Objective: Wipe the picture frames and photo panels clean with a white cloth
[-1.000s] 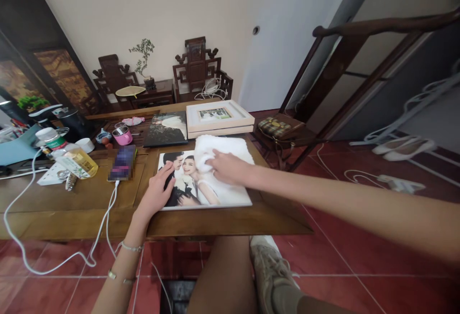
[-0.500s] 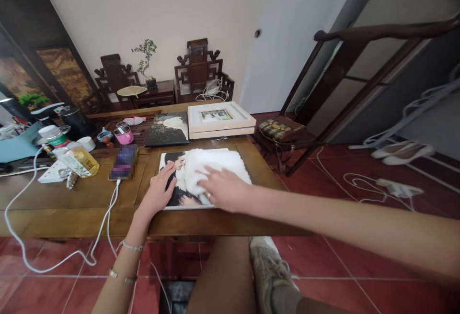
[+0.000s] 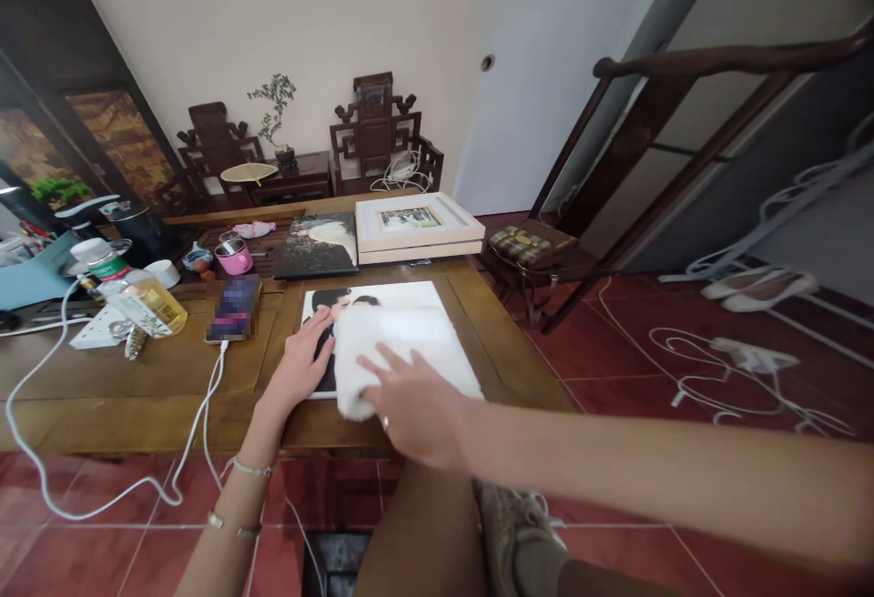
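A photo panel (image 3: 427, 294) with a white background and two people pictured lies flat near the table's front edge. My left hand (image 3: 301, 362) rests on its left side, fingers stretched out flat. A fluffy white cloth (image 3: 396, 331) covers much of the panel and hangs slightly past its front edge. Over the cloth's near part, my right hand (image 3: 420, 406) has its fingers spread on top and the thumb by the lower edge, holding it against the panel. The cloth hides the middle and lower right of the picture.
Behind the panel are a dark photo panel (image 3: 318, 247) and stacked pale frames (image 3: 420, 228). To the left lie a phone (image 3: 233, 308) on a white cable, a pink cup (image 3: 234, 257) and a bottle of yellow liquid (image 3: 147, 301). A wooden chair (image 3: 614, 160) with a bag stands right.
My right hand has drawn the white cloth toward me, to the panel's front edge, uncovering more of its top. My left hand stays in place.
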### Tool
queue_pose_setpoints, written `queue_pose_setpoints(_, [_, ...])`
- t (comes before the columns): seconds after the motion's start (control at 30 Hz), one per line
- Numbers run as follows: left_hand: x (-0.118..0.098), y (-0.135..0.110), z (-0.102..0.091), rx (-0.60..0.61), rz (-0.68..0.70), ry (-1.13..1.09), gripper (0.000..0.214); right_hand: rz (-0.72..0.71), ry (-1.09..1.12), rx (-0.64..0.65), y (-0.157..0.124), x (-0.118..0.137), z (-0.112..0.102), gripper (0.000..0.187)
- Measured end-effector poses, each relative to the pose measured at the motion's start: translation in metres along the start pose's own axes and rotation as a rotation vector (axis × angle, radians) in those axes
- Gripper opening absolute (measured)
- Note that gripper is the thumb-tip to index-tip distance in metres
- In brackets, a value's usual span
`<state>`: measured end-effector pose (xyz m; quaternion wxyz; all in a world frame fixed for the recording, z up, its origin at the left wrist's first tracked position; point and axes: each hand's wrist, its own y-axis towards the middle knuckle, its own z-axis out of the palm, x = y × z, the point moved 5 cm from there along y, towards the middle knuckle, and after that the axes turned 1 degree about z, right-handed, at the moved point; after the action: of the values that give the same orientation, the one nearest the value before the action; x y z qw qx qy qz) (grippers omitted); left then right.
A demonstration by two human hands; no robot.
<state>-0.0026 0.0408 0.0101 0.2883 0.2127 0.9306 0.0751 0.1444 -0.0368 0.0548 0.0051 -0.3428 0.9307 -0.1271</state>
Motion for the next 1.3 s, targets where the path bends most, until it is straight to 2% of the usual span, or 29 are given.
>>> queue_pose_setpoints(0.07, [-0.001, 0.0, 0.0, 0.012, 0.0, -0.002, 0.043, -0.071, 0.029, 0.039, -0.012, 0.013, -0.001, 0.044])
queue_pose_setpoints(0.13, [-0.001, 0.0, 0.0, 0.015, -0.006, 0.001, 0.043, -0.075, 0.056, 0.021, -0.014, 0.003, -0.006, 0.039])
queue_pose_setpoints(0.2, [-0.001, 0.0, 0.0, 0.017, -0.015, 0.009, 0.042, -0.023, 0.054, -0.032, -0.004, -0.024, -0.013, 0.036])
queue_pose_setpoints(0.33, [-0.001, -0.001, 0.0, 0.014, -0.017, 0.008, 0.041, 0.074, -0.052, -0.118, 0.032, -0.09, -0.022, 0.039])
queue_pose_setpoints(0.43, [-0.002, -0.001, -0.001, 0.01, -0.014, -0.005, 0.041, 0.106, -0.098, -0.158, 0.058, -0.116, -0.026, 0.04])
queue_pose_setpoints(0.5, [-0.001, -0.001, -0.001, 0.01, -0.014, -0.009, 0.041, 0.107, -0.103, -0.165, 0.069, -0.115, -0.027, 0.039])
queue_pose_setpoints(0.6, [0.001, 0.0, 0.001, 0.001, -0.008, -0.016, 0.041, 0.047, -0.104, -0.168, 0.068, -0.09, -0.026, 0.037])
queue_pose_setpoints(0.7, [0.003, 0.001, 0.002, -0.015, -0.005, -0.027, 0.041, -0.052, -0.102, -0.128, 0.049, -0.049, -0.02, 0.039])
queue_pose_setpoints(0.8, [0.004, 0.001, 0.003, -0.008, -0.008, -0.029, 0.043, -0.065, -0.062, -0.029, 0.019, -0.013, -0.01, 0.041])
queue_pose_setpoints(0.93, [0.003, 0.0, 0.003, 0.008, -0.027, -0.012, 0.045, -0.059, -0.004, 0.12, -0.008, 0.008, 0.0, 0.045])
queue_pose_setpoints(1.07, [0.001, -0.001, 0.003, 0.008, -0.007, -0.005, 0.045, -0.04, 0.001, 0.003, 0.002, -0.009, -0.012, 0.038])
queue_pose_setpoints(1.17, [0.001, -0.001, 0.003, -0.002, 0.001, -0.015, 0.044, 0.015, -0.063, -0.07, 0.03, -0.041, -0.024, 0.036])
queue_pose_setpoints(1.3, [0.001, -0.001, 0.003, 0.001, 0.002, -0.013, 0.045, 0.072, -0.103, -0.065, 0.074, -0.078, -0.038, 0.035])
